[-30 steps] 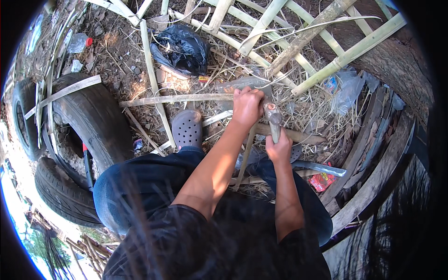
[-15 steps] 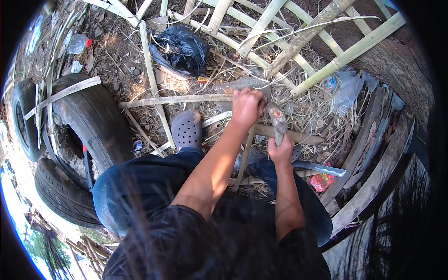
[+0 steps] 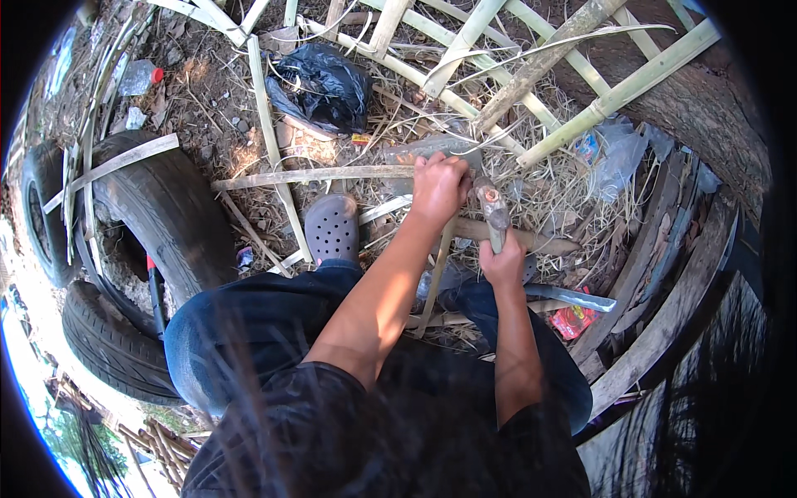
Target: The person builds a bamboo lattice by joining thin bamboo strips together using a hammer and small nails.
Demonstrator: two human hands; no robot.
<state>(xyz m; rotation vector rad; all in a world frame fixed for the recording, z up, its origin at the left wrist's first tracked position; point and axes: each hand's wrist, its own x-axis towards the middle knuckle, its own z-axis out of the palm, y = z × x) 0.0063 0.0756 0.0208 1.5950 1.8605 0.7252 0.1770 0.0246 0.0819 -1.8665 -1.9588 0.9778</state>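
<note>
Holding the strip: we have the left hand (image 3: 440, 187) closed over the right end of the wooden strip (image 3: 315, 175), its fingers curled tightly; the exact pinch underneath is hidden from us.
Gripping the hammer: we wrap the fingers of the right hand (image 3: 503, 264) around the handle of the hammer (image 3: 491, 207), the head just beside our left knuckles.
Tapping well: we judge this calls for short, controlled blows, with our left fingers kept clear of the head and our eyes on the striking spot.
Steadying well: we would do best to press the strip against something firm; whether it touches the grey slab (image 3: 415, 152) behind our hand, we cannot tell.
Strip's place: it lies in front of us, beyond the clog (image 3: 332, 228), between the big tyre (image 3: 158, 207) and our left hand.
Strip's long axis: we see it run left to right across our front, nearly level, its free end pointing left toward the tyre.
Hammer's direction: its head points away from us and its handle comes back toward our body, roughly crosswise to the strip.
</note>
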